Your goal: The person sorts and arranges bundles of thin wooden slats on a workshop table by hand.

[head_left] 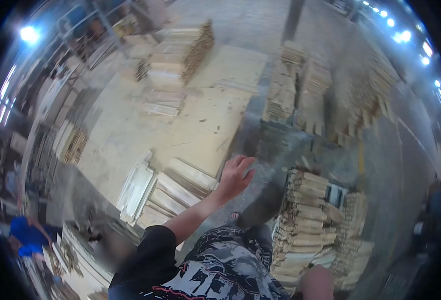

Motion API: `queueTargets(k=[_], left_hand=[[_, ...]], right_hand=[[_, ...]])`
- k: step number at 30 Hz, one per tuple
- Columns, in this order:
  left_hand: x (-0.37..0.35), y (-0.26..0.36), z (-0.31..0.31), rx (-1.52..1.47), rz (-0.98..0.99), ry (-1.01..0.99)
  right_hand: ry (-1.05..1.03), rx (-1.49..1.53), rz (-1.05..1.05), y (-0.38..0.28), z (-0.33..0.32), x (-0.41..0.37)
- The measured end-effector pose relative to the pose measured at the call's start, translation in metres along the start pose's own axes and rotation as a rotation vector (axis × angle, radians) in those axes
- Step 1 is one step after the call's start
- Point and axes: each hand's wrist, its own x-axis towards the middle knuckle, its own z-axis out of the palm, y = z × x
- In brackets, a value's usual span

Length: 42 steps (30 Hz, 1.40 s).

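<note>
My left hand (236,176) reaches out ahead of my body, palm down, with its fingers loosely curved and the thumb apart. Nothing is in it. It hangs above the floor, close to the right end of a row of wooden slats (193,175) lying on a large pale board (205,117). A bundle of paler slats (138,187) lies left of that row. Of my right arm only a bare part (317,283) shows at the lower edge; the right hand is out of sight. Beside that arm stands a tall stack of wooden pieces (305,225).
A big stack of slats (173,60) stands at the board's far end, with a few loose slats (163,102) before it. More wood stacks (313,82) stand at the back right. At lower left is a person in a blue shirt (28,235); another blurred head (114,251) is nearer.
</note>
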Motion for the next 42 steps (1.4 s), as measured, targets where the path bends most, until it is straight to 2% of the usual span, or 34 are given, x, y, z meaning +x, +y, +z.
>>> queueTargets(k=[2, 5, 11, 16, 21, 29, 32, 35, 40, 41, 42], left_hand=[[0.018, -0.010, 0.004, -0.005, -0.054, 0.026], [0.026, -0.036, 0.020, 0.048, -0.184, 0.087], [0.047, -0.059, 0.044, 0.169, -0.526, 0.156], [0.079, -0.061, 0.061, 0.307, -0.642, 0.301], [0.089, -0.069, 0.058, 0.398, -0.879, 0.347], [0.097, -0.163, 0.029, 0.342, -1.123, 0.579], [0.120, -0.197, 0.008, 0.449, -1.114, 0.648], [0.136, -0.222, -0.008, 0.398, -1.102, 0.825], [0.130, -0.211, -0.020, 0.496, -1.213, 0.936], [0.123, -0.206, -0.022, 0.545, -1.222, 0.967], [0.111, -0.197, -0.022, 0.588, -1.255, 1.027]], right_hand=[[0.013, 0.142, 0.256, 0.026, -0.038, 0.002], [0.011, 0.302, 0.425, 0.072, -0.090, 0.002], [0.003, 0.562, 0.624, 0.155, -0.185, 0.017], [-0.003, 0.769, 0.733, 0.221, -0.237, 0.025], [-0.001, 0.980, 0.805, 0.288, -0.258, 0.013], [-0.032, 1.144, 0.884, 0.402, -0.245, -0.025], [-0.040, 1.197, 0.907, 0.437, -0.236, -0.035], [-0.036, 1.262, 0.910, 0.467, -0.231, -0.044], [0.066, 1.455, 0.868, 0.514, -0.243, -0.068], [0.125, 1.548, 0.896, 0.523, -0.254, -0.078], [0.205, 1.696, 1.015, 0.532, -0.265, -0.092]])
